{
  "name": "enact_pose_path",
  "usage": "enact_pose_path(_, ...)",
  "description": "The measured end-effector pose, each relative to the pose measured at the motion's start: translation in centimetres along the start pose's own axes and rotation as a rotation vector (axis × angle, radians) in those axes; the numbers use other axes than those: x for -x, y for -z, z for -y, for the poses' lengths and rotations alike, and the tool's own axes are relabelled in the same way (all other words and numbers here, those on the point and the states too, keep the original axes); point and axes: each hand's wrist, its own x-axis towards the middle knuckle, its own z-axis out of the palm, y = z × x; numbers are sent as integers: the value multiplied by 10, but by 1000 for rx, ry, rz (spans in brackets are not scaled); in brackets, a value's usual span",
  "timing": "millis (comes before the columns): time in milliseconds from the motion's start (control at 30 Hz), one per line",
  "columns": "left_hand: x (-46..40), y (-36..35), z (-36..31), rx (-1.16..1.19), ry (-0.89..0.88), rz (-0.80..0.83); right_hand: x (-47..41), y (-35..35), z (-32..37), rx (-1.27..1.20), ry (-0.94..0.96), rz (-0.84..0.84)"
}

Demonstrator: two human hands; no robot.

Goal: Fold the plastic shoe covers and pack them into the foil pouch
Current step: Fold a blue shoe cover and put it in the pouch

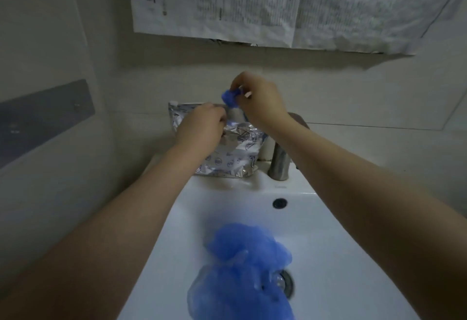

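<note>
A silver foil pouch [235,153] with blue print stands on the back ledge of a white sink, leaning towards the wall. My left hand [202,124] grips its top edge. Just above the pouch's mouth, my right hand [257,100] pinches a small folded blue plastic shoe cover [229,97]. A loose heap of blue shoe covers [242,269] lies in the sink basin close to me, partly over the drain.
A metal tap [280,160] stands right of the pouch on the white sink [328,231] ledge. The overflow hole [279,203] and drain [286,281] show in the basin. Newspaper sheets [252,4] hang on the wall above. A grey plate [43,115] sits on the left wall.
</note>
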Motion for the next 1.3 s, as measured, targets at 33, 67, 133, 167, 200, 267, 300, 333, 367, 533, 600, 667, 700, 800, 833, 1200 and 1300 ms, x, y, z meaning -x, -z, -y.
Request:
enact_pose_path(33,1,-1,0,30,-3,-28,-3,-5,1,70,32,81)
enact_pose_path(67,2,-4,2,64,-3,-59,-6,-11,1,146,62,174)
enact_pose_path(133,5,-10,4,124,-10,-105,-10,-18,3,295,77,325)
enact_pose_path(167,6,-13,6,141,-14,-116,-13,-20,3,333,51,384)
enact_pose_path(200,8,-17,10,154,-14,-125,-15,-22,3,356,13,448)
enact_pose_path(267,11,-21,12,185,-23,-142,-18,-23,3,378,-58,567)
enact_pose_path(300,11,-23,13,199,-26,-149,-21,-26,2,385,-83,611)
enact_pose_path(333,12,-24,14,211,-28,-152,-23,-29,0,381,-115,637)
enact_pose_path(367,12,-25,14,221,-30,-158,-25,-31,-2,403,-141,646)
enact_pose_path(533,10,-28,11,302,27,-235,-32,-37,-13,525,-114,467)
enact_pose_path(600,7,-26,11,329,87,-252,-30,-31,-13,539,-46,423)
enact_pose_path(667,4,-23,13,340,153,-270,-24,-23,-10,500,66,434)
enact_pose_path(700,3,-21,14,336,186,-283,-21,-17,-10,502,115,483)
enact_pose_path(800,-1,-17,18,359,290,-338,-19,-6,-10,508,213,532)
enact_pose_path(833,-2,-17,19,376,311,-343,-20,-5,-11,493,197,518)
enact_pose_path(1200,32,-56,7,124,114,21,-32,-15,-38,550,102,381)
enact_pose_path(1300,33,-62,6,41,202,130,-30,-14,-41,455,17,259)
